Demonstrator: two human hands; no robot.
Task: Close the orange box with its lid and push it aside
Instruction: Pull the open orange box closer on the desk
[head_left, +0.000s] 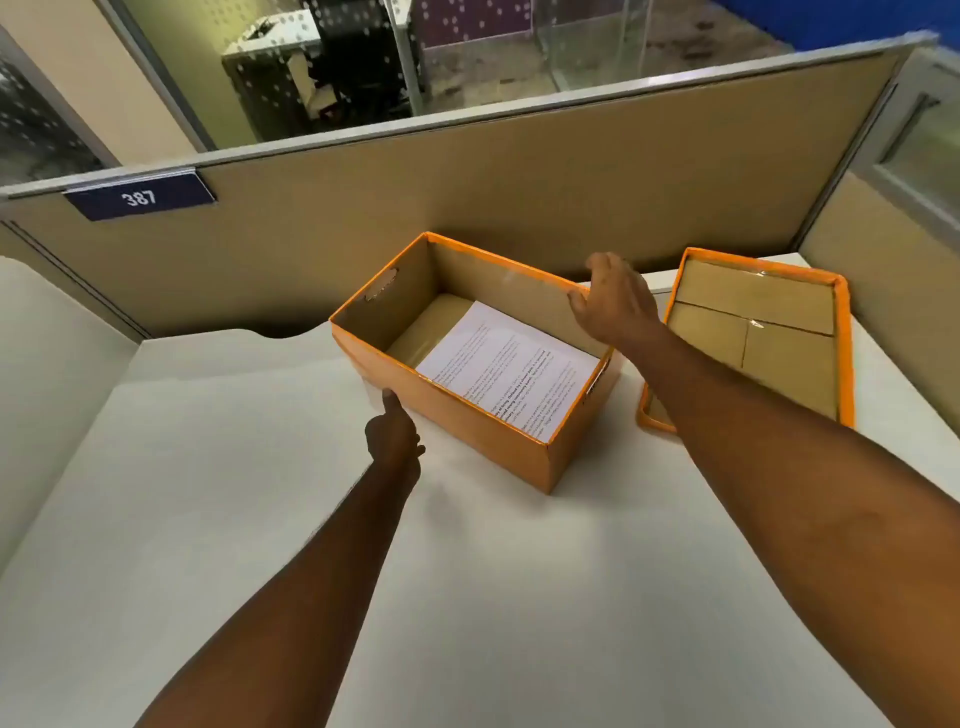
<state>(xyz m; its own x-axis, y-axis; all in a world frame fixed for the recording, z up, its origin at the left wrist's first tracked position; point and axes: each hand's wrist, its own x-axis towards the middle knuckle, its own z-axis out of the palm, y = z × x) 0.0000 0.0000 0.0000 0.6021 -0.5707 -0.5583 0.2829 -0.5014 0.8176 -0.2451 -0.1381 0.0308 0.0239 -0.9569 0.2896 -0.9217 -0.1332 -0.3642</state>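
Observation:
The orange box (467, 423) stands open on the white desk, a printed sheet of paper (506, 364) lying flat inside it. Its lid (753, 332) lies upside down on the desk just right of the box, brown inside facing up, partly hidden by my right forearm. My left hand (394, 439) rests against the box's near left wall with fingers curled and the thumb touching the cardboard. My right hand (613, 301) hovers over the box's far right corner, fingers spread, between box and lid, holding nothing.
A tan cubicle partition (467, 197) runs behind the box, with a blue "387" plate (140, 197) at its upper left. The white desk (467, 597) stretches toward me and to the left. A second partition closes the right side.

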